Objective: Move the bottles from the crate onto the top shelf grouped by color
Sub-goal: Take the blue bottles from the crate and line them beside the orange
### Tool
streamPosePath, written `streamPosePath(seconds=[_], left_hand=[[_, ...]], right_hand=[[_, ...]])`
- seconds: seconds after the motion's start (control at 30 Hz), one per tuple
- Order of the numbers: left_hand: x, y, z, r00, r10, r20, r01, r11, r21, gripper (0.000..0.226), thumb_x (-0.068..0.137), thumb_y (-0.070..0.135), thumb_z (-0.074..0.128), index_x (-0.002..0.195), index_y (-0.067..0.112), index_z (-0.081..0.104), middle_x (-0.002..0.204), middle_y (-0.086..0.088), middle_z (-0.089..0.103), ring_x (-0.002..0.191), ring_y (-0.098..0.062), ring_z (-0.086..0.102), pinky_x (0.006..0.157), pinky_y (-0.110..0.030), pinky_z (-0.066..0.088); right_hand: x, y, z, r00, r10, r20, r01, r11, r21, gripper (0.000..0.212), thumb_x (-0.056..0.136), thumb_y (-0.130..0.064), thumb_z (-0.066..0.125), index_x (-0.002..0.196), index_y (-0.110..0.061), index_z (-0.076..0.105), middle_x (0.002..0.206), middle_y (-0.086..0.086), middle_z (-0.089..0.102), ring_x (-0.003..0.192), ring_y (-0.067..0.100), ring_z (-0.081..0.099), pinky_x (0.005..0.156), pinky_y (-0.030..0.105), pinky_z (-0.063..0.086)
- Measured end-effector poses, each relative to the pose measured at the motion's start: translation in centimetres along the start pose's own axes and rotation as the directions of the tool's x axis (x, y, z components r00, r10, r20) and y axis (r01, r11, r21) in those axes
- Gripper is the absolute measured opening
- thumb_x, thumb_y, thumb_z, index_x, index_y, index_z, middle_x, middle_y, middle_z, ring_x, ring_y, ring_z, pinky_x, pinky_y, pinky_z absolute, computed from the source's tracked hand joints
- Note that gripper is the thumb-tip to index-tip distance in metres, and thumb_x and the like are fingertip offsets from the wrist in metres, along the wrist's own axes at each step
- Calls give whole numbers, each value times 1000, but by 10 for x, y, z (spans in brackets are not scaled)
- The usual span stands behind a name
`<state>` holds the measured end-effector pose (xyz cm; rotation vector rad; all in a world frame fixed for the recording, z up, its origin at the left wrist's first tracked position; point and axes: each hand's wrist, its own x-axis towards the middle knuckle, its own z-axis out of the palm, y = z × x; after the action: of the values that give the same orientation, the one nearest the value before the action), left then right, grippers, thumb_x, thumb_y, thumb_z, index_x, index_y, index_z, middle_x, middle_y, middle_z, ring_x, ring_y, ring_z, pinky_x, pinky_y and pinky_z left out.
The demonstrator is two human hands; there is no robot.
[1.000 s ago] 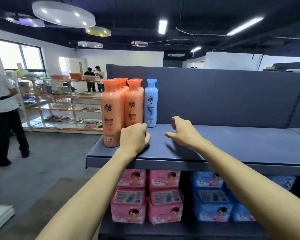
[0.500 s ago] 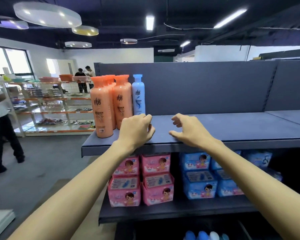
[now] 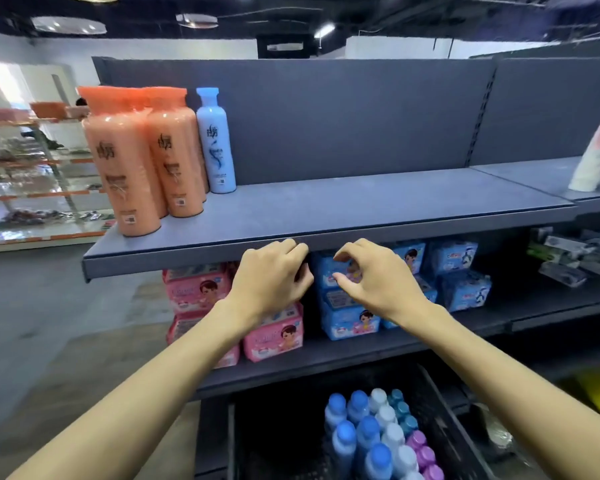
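Top shelf, dark grey metal (image 3: 361,209): holds a cluster of tall orange bottles (image 3: 132,161) at its left end and one pale blue bottle (image 3: 215,143) just beside them, against the back panel. Black plastic crate (image 3: 278,431), low down: many blue-, teal- and purple-capped bottles (image 3: 368,431) not yet moved, so the task looks under halfway done. Left hand (image 3: 271,278): fingers curled, empty, at the shelf's front lip. Right hand (image 3: 374,282): loosely curled, empty, just beside it. Lower shelf: pink packs (image 3: 201,289), blue packs (image 3: 458,268). Room: shop floor, glass display rack (image 3: 32,188) at left, dark ceiling (image 3: 395,12).
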<state>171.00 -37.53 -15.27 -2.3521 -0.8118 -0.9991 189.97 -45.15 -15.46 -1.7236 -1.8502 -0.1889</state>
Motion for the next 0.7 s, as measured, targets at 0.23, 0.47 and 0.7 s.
streamPosePath(seconds=[0.23, 0.47, 0.7], left_hand=[[-36, 34, 42, 988, 35, 148, -23, 996, -81, 15, 77, 31, 49, 69, 18, 49, 63, 1, 49, 53, -23, 56, 42, -24, 24], [-91, 55, 82, 935, 13, 355, 28, 994, -109, 13, 73, 30, 46, 68, 18, 47, 62, 0, 50, 50, -24, 57, 43, -25, 24], [-148, 64, 113, 846, -61, 529, 144, 983, -117, 19, 67, 25, 66, 68, 17, 48, 60, 1, 50, 49, -25, 55, 40, -26, 28]], right_hand=[[-45, 36, 36, 970, 136, 199, -135, 991, -20, 26, 88, -36, 68, 110, -24, 63, 105, -7, 65, 93, 14, 63, 81, 35, 52], [-88, 61, 83, 907, 258, 334, -267, 964, -19, 27, 87, -35, 69, 109, -21, 63, 106, -5, 68, 98, 17, 63, 82, 35, 52], [-130, 80, 140, 792, 371, 485, -403, 914, -41, 28, 84, -33, 69, 109, -21, 63, 103, -4, 68, 95, 20, 65, 77, 33, 52]])
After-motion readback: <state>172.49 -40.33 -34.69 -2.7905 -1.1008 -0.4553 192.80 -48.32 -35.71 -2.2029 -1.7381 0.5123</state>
